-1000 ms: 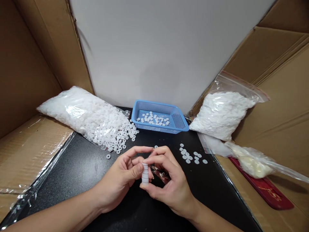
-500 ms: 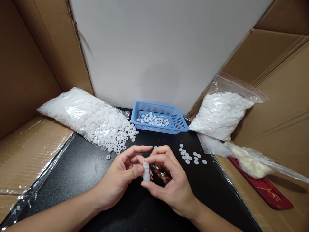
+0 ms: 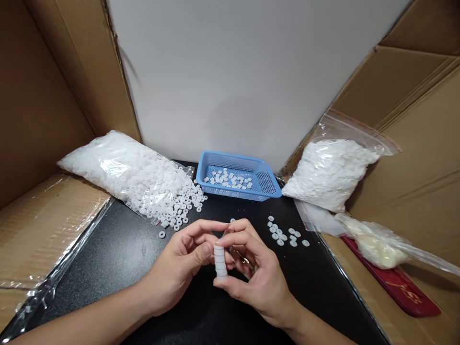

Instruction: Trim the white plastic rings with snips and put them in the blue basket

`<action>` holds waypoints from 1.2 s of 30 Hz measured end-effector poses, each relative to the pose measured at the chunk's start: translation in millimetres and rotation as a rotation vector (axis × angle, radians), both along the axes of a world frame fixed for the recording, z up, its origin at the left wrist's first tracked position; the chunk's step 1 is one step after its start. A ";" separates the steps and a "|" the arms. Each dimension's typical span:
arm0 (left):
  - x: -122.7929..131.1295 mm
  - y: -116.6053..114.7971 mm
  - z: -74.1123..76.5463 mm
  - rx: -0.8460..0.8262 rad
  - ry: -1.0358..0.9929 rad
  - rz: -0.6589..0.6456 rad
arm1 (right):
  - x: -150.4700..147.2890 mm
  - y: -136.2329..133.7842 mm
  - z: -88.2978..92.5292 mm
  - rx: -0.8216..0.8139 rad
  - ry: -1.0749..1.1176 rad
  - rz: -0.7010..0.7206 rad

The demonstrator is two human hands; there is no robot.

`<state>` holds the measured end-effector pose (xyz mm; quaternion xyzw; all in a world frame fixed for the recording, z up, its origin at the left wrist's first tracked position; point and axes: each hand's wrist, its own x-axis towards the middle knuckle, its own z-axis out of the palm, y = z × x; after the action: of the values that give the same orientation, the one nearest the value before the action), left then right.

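Note:
A short upright stack of white ring-shaped washers is pinched in my right hand, thumb under its bottom and fingertips on its top. Behind the stack, a small shiny metal item lies against the right palm; its kind is mostly hidden. My left hand is just left of the stack, thumb close beside it and index finger stretched toward the right fingertips. The left hand's other fingers are bent and partly hidden behind the stack. I see nothing held in it.
Loose rings spill from a clear bag at left. Behind my hands stands a blue perforated basket with white pieces inside. Flat white discs lie at right, near another filled bag, a smaller bag and a red case.
My left thumb has drawn slightly away from the stack, showing more of its side. The stack and right hand sit slightly lower in view, and the stack tilts a little.

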<state>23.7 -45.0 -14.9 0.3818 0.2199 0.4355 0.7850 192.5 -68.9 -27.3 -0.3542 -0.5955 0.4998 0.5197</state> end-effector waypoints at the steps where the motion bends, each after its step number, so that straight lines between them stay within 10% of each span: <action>1: 0.5 -1.0 1.0 -0.031 -0.017 -0.014 | 0.2 -0.1 0.0 -0.012 0.015 0.010; 13: -1.2 -0.4 -3.5 -0.318 -0.061 -0.216 | 3.1 1.6 -1.8 -0.129 0.046 0.131; 36: 1.8 0.8 -6.9 -0.301 0.023 0.105 | 0.2 7.2 -14.4 0.300 -0.190 -0.187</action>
<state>25.5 -44.2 -21.7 0.2526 0.3112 0.4337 0.8070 192.7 -61.7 -41.7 -0.3722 -0.6742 0.3196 0.5520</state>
